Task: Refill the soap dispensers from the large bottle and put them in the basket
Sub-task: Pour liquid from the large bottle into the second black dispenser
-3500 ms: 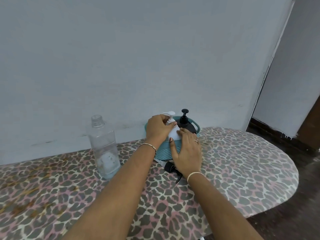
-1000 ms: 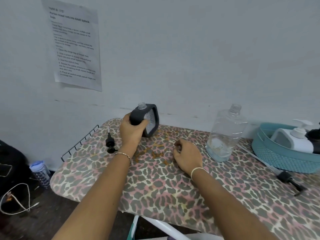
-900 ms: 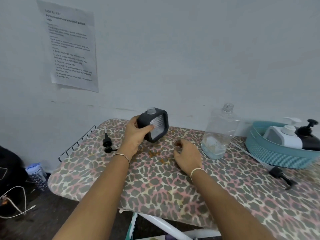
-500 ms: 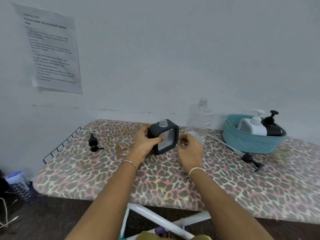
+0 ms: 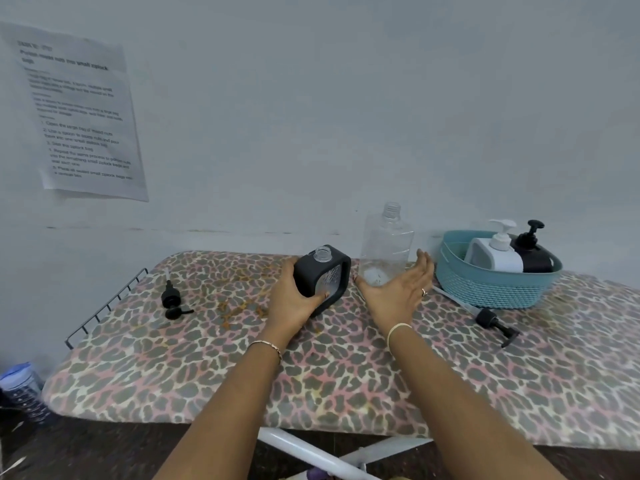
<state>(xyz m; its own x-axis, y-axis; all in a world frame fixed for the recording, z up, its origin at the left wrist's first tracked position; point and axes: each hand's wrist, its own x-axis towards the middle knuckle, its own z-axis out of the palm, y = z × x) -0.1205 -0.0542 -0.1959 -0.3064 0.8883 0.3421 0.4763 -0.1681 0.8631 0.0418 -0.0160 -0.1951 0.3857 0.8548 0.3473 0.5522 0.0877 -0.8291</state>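
Observation:
My left hand (image 5: 292, 299) grips a dark square soap dispenser (image 5: 323, 275) that stands on the leopard-print board, its neck uncapped. Just to its right stands the large clear bottle (image 5: 386, 249), cap off and nearly empty. My right hand (image 5: 398, 289) is spread, palm up, in front of that bottle and holds nothing. A teal basket (image 5: 491, 284) at the right holds a white dispenser (image 5: 493, 252) and a black dispenser (image 5: 533, 254), both with pumps on.
A small black pump head (image 5: 172, 301) lies at the board's left, near a wire rack (image 5: 104, 310). A long-tubed black pump (image 5: 488, 318) lies in front of the basket. A paper sheet (image 5: 76, 116) hangs on the wall. A water bottle (image 5: 20, 388) stands on the floor.
My left hand carried the dark dispenser rightward and set it beside the clear bottle. My right hand uncurled and turned palm up toward the bottle. The view swung from the basket to the left and back.

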